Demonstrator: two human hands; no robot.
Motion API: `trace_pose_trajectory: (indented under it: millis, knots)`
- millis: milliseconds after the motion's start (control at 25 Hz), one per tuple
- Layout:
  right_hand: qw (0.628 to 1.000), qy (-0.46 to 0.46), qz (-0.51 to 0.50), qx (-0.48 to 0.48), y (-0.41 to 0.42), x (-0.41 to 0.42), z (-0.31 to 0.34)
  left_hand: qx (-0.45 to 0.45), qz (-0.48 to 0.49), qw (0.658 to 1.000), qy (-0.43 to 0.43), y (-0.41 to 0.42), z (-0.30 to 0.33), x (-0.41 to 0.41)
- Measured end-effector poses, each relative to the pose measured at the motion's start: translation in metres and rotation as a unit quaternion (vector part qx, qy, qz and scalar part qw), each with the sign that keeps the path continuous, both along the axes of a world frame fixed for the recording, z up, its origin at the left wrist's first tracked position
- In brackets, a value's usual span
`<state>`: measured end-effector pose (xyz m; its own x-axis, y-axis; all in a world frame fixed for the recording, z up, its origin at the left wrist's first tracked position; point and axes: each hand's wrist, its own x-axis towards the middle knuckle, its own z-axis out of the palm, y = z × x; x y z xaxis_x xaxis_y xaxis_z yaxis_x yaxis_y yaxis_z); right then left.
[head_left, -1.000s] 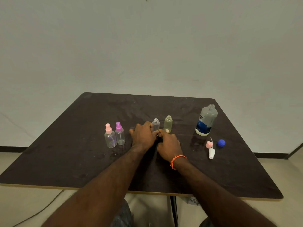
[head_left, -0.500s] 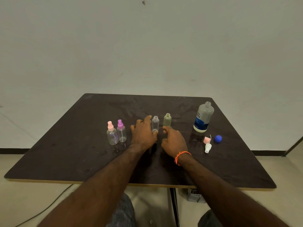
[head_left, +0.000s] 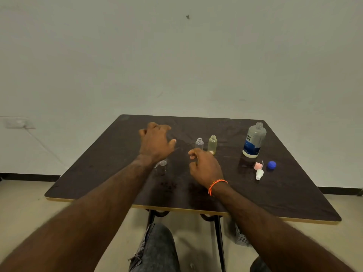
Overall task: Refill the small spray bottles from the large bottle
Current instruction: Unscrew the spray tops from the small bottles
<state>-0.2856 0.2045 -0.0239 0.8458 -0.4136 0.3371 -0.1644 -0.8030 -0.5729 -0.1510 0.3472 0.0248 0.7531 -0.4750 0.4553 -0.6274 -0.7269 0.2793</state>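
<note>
The large clear bottle (head_left: 254,140) with a blue label stands uncapped at the table's far right. Two small uncapped bottles stand mid-table: a clear one (head_left: 199,143) and a yellowish one (head_left: 212,144). My left hand (head_left: 157,143) hovers raised to their left, fingers loosely spread, holding nothing. It hides the tops of two more small bottles (head_left: 161,164), of which only the clear bases show under my wrist. My right hand (head_left: 204,167) floats just in front of the clear bottle, fingers loosely curled and empty.
A pink spray cap (head_left: 258,165), a white spray cap (head_left: 259,174) and a blue cap (head_left: 271,165) lie loose in front of the large bottle. The dark table (head_left: 110,173) stands against a pale wall. My knee shows below its near edge.
Both hands have let go of the clear small bottle. My left hand rose and swung left over the two capped bottles; my right hand drew back slightly.
</note>
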Motion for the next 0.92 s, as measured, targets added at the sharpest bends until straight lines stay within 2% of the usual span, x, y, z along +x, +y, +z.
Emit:
trace_pose_trajectory:
  millis: [160,240,360,600,920]
  knots:
    - [0.999,0.027,0.039,0.000,0.023,0.023,0.001,0.162,0.055,0.984,0.055,0.015,0.007,0.026]
    - [0.998,0.038,0.046,0.002,0.029,0.036,0.001,0.191,0.063,0.977,0.072,0.015,0.004,0.032]
    - [0.997,0.051,0.051,0.006,0.034,0.048,0.001,0.165,0.047,0.983,0.069,0.012,-0.004,0.037]
    - [0.998,0.053,0.027,0.017,0.030,0.045,0.000,0.115,-0.048,0.991,0.048,-0.003,-0.003,0.029]
    - [0.998,0.030,-0.031,0.054,-0.019,-0.024,-0.002,0.033,-0.210,0.972,0.097,-0.034,-0.012,-0.027]
